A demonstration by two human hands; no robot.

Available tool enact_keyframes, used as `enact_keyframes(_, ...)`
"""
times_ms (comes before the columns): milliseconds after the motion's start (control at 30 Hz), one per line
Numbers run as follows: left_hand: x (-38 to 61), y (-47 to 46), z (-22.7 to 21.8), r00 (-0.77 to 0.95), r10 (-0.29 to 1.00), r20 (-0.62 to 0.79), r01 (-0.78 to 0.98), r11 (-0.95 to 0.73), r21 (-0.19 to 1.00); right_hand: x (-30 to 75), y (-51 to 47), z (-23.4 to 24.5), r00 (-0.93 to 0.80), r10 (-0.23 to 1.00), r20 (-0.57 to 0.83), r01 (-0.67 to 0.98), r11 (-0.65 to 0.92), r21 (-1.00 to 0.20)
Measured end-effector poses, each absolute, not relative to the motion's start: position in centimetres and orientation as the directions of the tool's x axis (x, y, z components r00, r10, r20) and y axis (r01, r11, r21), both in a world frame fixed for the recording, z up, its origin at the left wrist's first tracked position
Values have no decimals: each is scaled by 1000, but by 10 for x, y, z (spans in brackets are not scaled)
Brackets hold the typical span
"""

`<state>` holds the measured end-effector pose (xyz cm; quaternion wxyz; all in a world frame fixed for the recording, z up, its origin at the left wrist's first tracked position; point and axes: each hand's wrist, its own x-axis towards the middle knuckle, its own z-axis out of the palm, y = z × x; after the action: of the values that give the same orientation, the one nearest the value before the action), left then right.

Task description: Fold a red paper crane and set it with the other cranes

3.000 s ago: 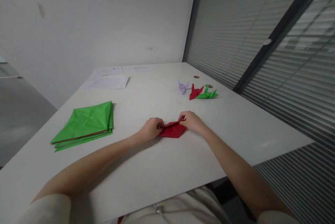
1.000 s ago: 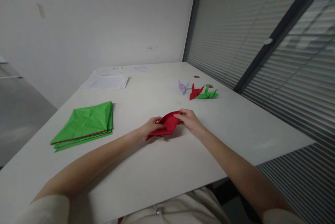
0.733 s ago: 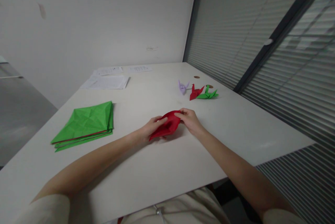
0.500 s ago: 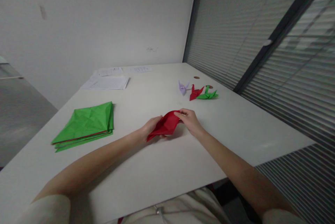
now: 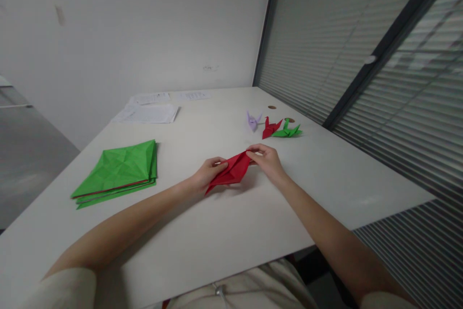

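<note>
A partly folded sheet of red origami paper is held just above the table between my two hands. My left hand grips its left side, thumb on top and the other fingers mostly hidden beneath. At the upper right corner, my right hand pinches the paper between thumb and fingers. The sheet is creased and bent, with a pointed corner hanging toward the lower left.
Left on the white table lies a stack of creased green paper with a red edge showing. Toward the back right stand a lilac paper crane, a red one and a green one. Printed sheets lie at the back left.
The red paper's upper edge has been drawn inward, so it looks narrower and more folded. My right hand has moved slightly up and right; my left thumb now presses on top.
</note>
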<state>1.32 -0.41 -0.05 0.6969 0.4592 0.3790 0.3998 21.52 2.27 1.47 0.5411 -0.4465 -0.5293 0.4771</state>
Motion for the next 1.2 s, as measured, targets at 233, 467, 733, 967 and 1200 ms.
enact_keyframes(233,13,-3,0,402,905,-142,-174,228,958,228,22,24,-84,986,141,-2,142,-990)
enact_keyframes(467,7,4,-4,429,903,-15,-82,56,995,226,23,22,-115,988,98,-159,79,-984)
enact_keyframes(733,4,3,0,338,921,194,146,-255,956,229,23,22,-273,932,238,-98,220,-971)
enact_keyframes(967,8,-5,3,269,927,262,223,-324,919,222,14,22,-411,886,216,-78,202,-976)
enact_keyframes(1200,9,-9,5,278,936,215,206,-276,939,218,8,32,-359,908,218,-32,221,-975)
